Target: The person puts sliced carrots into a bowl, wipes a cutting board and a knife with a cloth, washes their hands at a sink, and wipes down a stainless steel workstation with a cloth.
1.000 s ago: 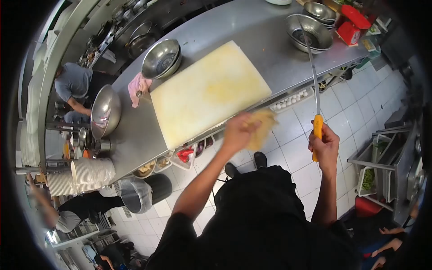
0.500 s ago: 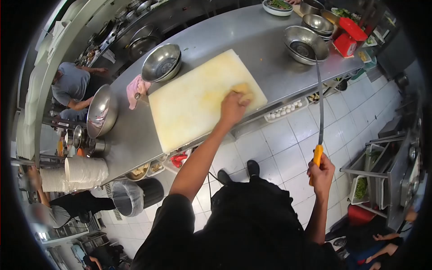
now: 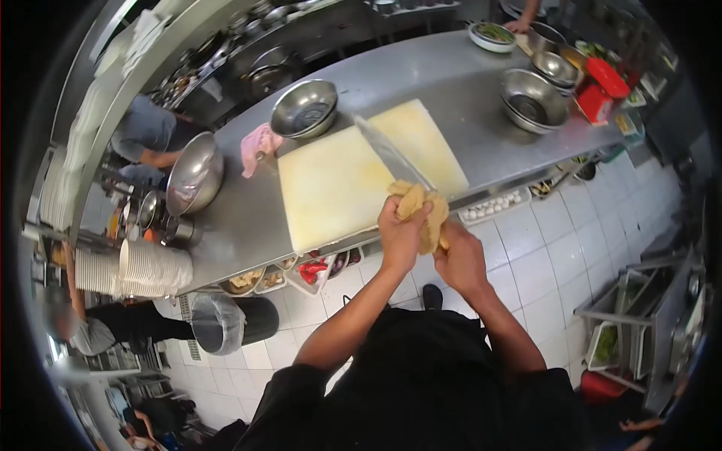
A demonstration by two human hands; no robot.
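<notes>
My left hand (image 3: 401,234) is closed on a tan cloth (image 3: 429,218), which is bunched against the base of a knife blade. The long knife (image 3: 392,152) points up and to the left over the cutting board. My right hand (image 3: 462,259) is wrapped round the knife's yellow handle, mostly hidden by the fingers and cloth. Beneath the blade, the pale yellow cutting board (image 3: 331,192) lies on the steel counter; both hands are just off its near right edge.
A steel bowl (image 3: 304,109) and a pink cloth (image 3: 259,146) lie behind the board. Another bowl (image 3: 534,100) and a red scale (image 3: 601,90) stand at right. A large bowl (image 3: 195,173) is at left, near a co-worker. A lined bin (image 3: 218,323) stands on the floor.
The left hand has lifted the cloth off the board and brought it to the knife. The right hand has swung the knife in from the right, so both hands now meet.
</notes>
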